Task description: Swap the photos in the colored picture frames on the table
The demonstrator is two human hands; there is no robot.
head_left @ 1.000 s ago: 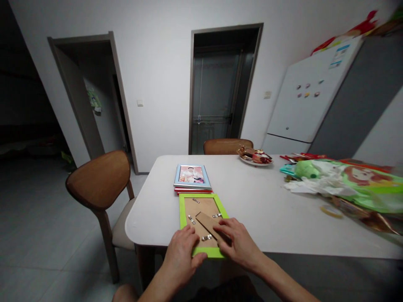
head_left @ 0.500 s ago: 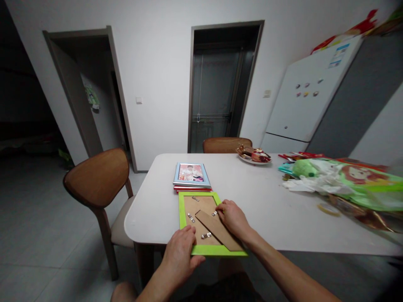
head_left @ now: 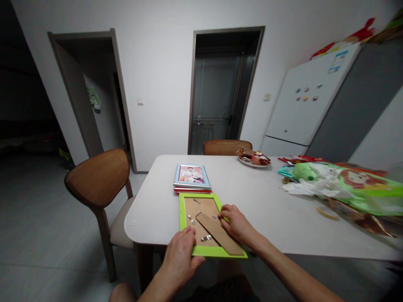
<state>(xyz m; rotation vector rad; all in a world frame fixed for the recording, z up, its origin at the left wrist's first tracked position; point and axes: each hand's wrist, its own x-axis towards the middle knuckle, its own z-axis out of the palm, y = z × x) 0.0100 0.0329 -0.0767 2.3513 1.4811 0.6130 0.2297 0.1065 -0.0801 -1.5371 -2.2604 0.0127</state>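
A green picture frame (head_left: 182, 209) lies back side up at the table's near edge, its brown backing board showing a slanted stand (head_left: 218, 235) and several metal clips. My left hand (head_left: 181, 251) grips the frame's lower left edge, thumb at the near side and fingers on top. On the right edge, my right hand (head_left: 234, 222) has its fingers bent together at the right-hand metal clip (head_left: 215, 217), which they partly cover. Just beyond the green frame, a light blue picture frame (head_left: 176, 178) with a photo rests on red frames (head_left: 192, 191).
The white table (head_left: 258, 201) bears a plate (head_left: 258, 163) of wrapped items at the back, and a tape roll (head_left: 327, 214), a green bag (head_left: 371, 188) and crumpled white paper on the right. Wooden chairs stand at the left (head_left: 100, 176) and far side (head_left: 226, 147).
My right hand has shifted slightly right and now leaves more of the right-hand clip's inner end showing. The camera view has tilted a little. My left hand keeps its hold.
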